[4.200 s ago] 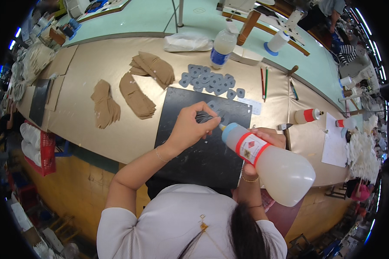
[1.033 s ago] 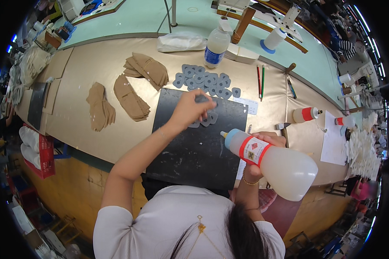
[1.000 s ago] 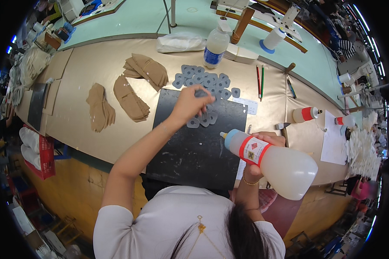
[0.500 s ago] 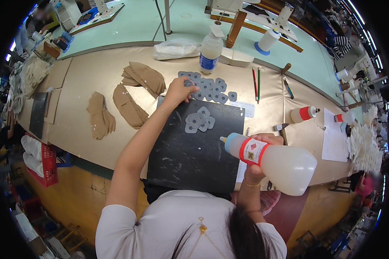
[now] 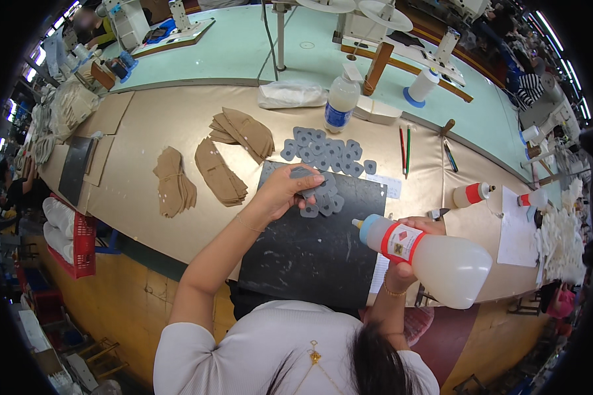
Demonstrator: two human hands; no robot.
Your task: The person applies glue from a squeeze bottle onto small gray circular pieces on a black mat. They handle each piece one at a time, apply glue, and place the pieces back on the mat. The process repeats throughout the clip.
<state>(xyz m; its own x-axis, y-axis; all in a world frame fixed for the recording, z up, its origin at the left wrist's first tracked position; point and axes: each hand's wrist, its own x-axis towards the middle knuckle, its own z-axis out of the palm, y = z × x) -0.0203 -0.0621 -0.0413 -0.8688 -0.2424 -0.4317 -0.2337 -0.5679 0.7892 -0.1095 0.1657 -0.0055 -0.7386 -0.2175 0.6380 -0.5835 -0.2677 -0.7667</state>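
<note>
My left hand is closed with thumb and fingers on small grey pieces, flat with rounded corners; how many, I cannot tell. It hovers at the far part of a scuffed black board, beside a small cluster of similar grey pieces. Behind it lies a larger pile of grey pieces with dark round centres. My right hand wraps round a squeeze bottle of pale contents, with a red-bordered label. The bottle lies tilted, its yellow-tipped nozzle pointing left over the board's right part.
Stacks of brown cut pieces lie at the left. Behind the pile stands a clear bottle with a blue label. Pencils, a brush and another red-labelled bottle are at the right. A red basket hangs past the left edge.
My left hand has drawn back from the far pile toward me, bringing grey pieces over the board's cluster. My right hand keeps its grip on the squeeze bottle. The whole view has shifted slightly.
</note>
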